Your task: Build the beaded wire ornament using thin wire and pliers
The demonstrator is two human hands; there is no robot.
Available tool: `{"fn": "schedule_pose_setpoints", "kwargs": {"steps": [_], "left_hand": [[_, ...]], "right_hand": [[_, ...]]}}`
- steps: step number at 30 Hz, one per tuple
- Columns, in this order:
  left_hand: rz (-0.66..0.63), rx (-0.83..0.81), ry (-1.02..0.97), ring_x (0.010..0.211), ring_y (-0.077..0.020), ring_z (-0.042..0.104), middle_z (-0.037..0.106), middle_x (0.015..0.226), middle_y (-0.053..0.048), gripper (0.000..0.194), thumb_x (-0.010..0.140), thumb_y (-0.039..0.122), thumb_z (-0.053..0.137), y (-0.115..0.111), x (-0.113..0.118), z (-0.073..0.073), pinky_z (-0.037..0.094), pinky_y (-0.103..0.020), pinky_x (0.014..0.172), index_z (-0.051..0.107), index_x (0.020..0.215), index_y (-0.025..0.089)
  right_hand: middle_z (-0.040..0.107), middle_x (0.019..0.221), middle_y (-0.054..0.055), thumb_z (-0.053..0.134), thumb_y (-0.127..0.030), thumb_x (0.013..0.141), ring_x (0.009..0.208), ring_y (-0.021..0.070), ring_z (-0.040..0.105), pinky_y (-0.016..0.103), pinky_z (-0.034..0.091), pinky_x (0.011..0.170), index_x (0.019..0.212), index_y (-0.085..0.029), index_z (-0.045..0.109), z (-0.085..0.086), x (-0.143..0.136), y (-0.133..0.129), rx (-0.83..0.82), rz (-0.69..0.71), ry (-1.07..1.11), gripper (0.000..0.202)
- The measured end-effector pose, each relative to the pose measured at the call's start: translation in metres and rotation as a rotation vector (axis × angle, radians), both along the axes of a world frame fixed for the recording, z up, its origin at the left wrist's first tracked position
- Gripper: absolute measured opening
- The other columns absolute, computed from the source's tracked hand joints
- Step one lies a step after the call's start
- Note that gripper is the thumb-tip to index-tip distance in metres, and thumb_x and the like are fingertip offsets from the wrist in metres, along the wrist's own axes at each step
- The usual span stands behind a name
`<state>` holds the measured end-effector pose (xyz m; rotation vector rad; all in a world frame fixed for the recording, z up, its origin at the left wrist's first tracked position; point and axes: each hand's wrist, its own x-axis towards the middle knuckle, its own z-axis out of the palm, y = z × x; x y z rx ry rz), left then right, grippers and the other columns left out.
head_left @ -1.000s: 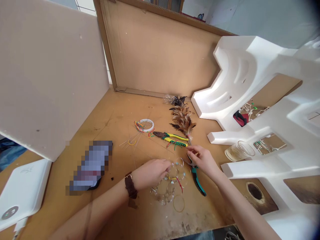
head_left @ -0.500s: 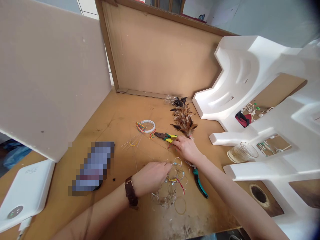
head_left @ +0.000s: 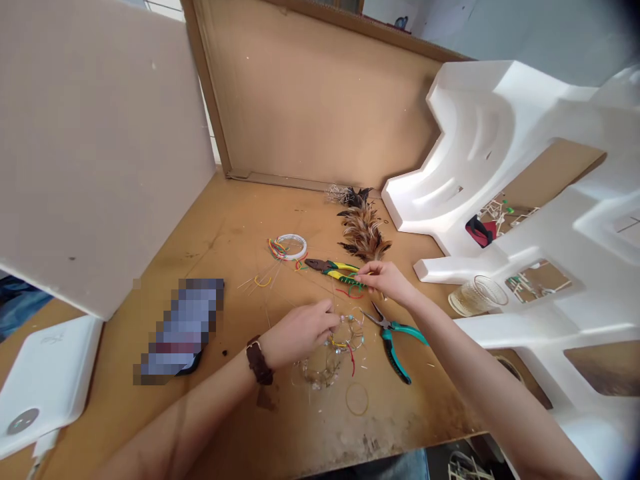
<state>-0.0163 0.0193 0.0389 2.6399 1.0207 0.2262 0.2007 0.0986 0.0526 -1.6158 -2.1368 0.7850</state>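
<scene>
My left hand (head_left: 307,329), with a brown strap watch (head_left: 260,361) on its wrist, is closed in a pinch at the upper edge of a tangle of beaded wire rings (head_left: 345,341). A short red piece hangs at that tangle's right side. My right hand (head_left: 386,280) is pinched at thin green and red wires (head_left: 356,291), beside the handles of yellow-and-green pliers (head_left: 333,268). Teal-handled long-nose pliers (head_left: 393,340) lie spread on the table below my right hand. A loose rubber band (head_left: 357,399) rests closer to me.
A white ring (head_left: 295,247) with coloured wires lies farther back. Brown feathers (head_left: 364,230) lie behind my right hand. A glass (head_left: 477,295) and a white foam piece (head_left: 500,120) stand right. A blurred phone (head_left: 183,327) and white power bank (head_left: 53,380) lie left.
My right hand has lifted off the pliers' handles and shifted slightly right, uncovering them, the wires and the teal pliers. My left hand stays by the beaded rings. The view has shifted slightly.
</scene>
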Motion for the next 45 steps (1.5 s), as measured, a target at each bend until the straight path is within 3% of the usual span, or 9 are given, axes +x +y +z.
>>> {"fn": "schedule_pose_setpoints", "kwargs": {"steps": [4, 8, 11, 14, 19, 26, 34, 40, 45], "left_hand": [[-0.025, 0.018, -0.002, 0.063, -0.0109, 0.045, 0.046, 0.079, -0.001, 0.018, 0.087, 0.019, 0.036, 0.003, 0.0, -0.004, 0.03, -0.023, 0.055, 0.052, 0.078, 0.018], [-0.031, 0.007, -0.05, 0.066, -0.0115, 0.047, 0.048, 0.081, -0.001, 0.016, 0.087, 0.018, 0.037, 0.007, -0.001, -0.009, 0.032, -0.023, 0.057, 0.051, 0.081, 0.019], [-0.054, -0.003, -0.084, 0.068, -0.0119, 0.048, 0.052, 0.08, 0.0, 0.015, 0.087, 0.018, 0.037, 0.01, -0.002, -0.013, 0.032, -0.022, 0.058, 0.051, 0.082, 0.02], [-0.054, -0.017, -0.115, 0.069, -0.0123, 0.049, 0.054, 0.08, 0.0, 0.014, 0.087, 0.018, 0.038, 0.011, -0.002, -0.014, 0.032, -0.022, 0.059, 0.051, 0.083, 0.02], [-0.043, -0.022, -0.128, 0.071, -0.0126, 0.051, 0.056, 0.08, 0.0, 0.014, 0.086, 0.017, 0.039, 0.01, 0.001, -0.014, 0.035, -0.022, 0.063, 0.052, 0.082, 0.019], [-0.039, -0.039, -0.168, 0.072, -0.0134, 0.053, 0.057, 0.079, 0.0, 0.012, 0.087, 0.017, 0.038, 0.007, 0.004, -0.016, 0.036, -0.023, 0.063, 0.05, 0.084, 0.019], [-0.023, -0.041, -0.188, 0.067, -0.0133, 0.051, 0.056, 0.076, 0.0, 0.012, 0.086, 0.016, 0.038, 0.008, 0.005, -0.017, 0.033, -0.023, 0.06, 0.049, 0.081, 0.019], [-0.011, -0.045, -0.16, 0.069, -0.0137, 0.052, 0.056, 0.077, 0.0, 0.011, 0.085, 0.015, 0.038, 0.007, 0.005, -0.015, 0.034, -0.024, 0.06, 0.047, 0.081, 0.019], [0.051, -0.121, -0.184, 0.069, -0.0136, 0.051, 0.055, 0.078, 0.001, 0.003, 0.082, 0.017, 0.043, 0.007, 0.005, -0.016, 0.034, -0.023, 0.059, 0.044, 0.083, 0.019]], "right_hand": [[0.06, 0.058, 0.0, 0.05, -0.041, 0.078, 0.049, 0.0087, 0.052, 0.018, 0.037, 0.046, 0.085, -0.015, 0.062, 0.012, 0.002, -0.008, -0.141, 0.023, 0.178, 0.03], [0.058, 0.05, 0.0, 0.06, -0.024, 0.068, 0.044, 0.008, 0.05, 0.018, 0.034, 0.044, 0.063, -0.015, 0.059, 0.002, -0.002, -0.025, -0.209, 0.008, 0.063, 0.011], [0.059, 0.053, -0.003, 0.053, -0.023, 0.073, 0.044, 0.0083, 0.052, 0.017, 0.036, 0.045, 0.074, -0.016, 0.059, -0.004, -0.009, -0.044, -0.239, 0.032, 0.065, 0.009], [0.06, 0.059, -0.002, 0.052, -0.02, 0.073, 0.054, 0.0096, 0.054, 0.018, 0.039, 0.052, 0.073, -0.017, 0.06, 0.003, -0.015, -0.059, -0.072, 0.08, -0.003, 0.009], [0.064, 0.078, 0.003, 0.05, -0.02, 0.077, 0.069, 0.0132, 0.057, 0.021, 0.038, 0.062, 0.078, -0.018, 0.063, 0.016, -0.019, -0.072, 0.296, -0.005, -0.226, 0.013], [0.066, 0.068, 0.004, 0.05, -0.017, 0.074, 0.063, 0.0156, 0.059, 0.022, 0.034, 0.055, 0.07, -0.02, 0.067, 0.006, -0.031, -0.084, 0.018, 0.101, -0.592, 0.017], [0.067, 0.072, 0.003, 0.048, -0.022, 0.076, 0.066, 0.0158, 0.06, 0.022, 0.03, 0.053, 0.076, -0.023, 0.066, -0.001, -0.038, -0.086, 0.063, 0.062, -0.609, 0.017], [0.066, 0.066, 0.003, 0.047, -0.018, 0.074, 0.061, 0.0142, 0.058, 0.021, 0.033, 0.053, 0.075, -0.02, 0.065, -0.008, -0.043, -0.087, 0.066, 0.004, -0.403, 0.018], [0.059, 0.054, -0.002, 0.049, -0.019, 0.071, 0.048, 0.0098, 0.052, 0.018, 0.037, 0.047, 0.068, -0.017, 0.062, -0.02, -0.04, -0.083, -0.201, 0.0, -0.024, 0.014]]}}
